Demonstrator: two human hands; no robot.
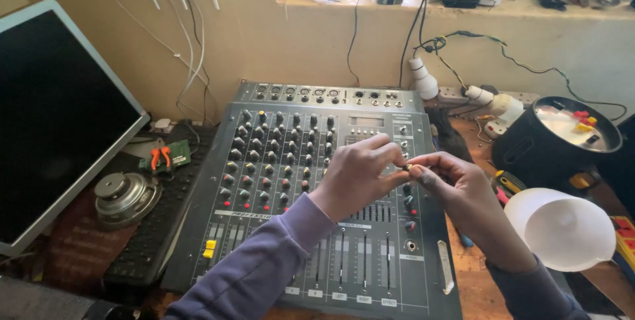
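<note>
A grey audio mixer (278,161) with rows of knobs and sliders lies on the wooden bench in the middle of the head view. Above its right half my left hand (360,171) and my right hand (463,194) meet. Their fingertips pinch one small part (409,167), which looks like a little knob or nut, too small to tell. Both arms wear purple sleeves. The hands hide some of the mixer's right-hand controls.
A dark monitor (53,121) leans at the left, with a loose speaker driver (126,196) on a black keyboard (155,227) beside it. At the right stand a black pot (552,145) of small parts and a white funnel (562,227). Cables and plugs (476,95) hang along the wall.
</note>
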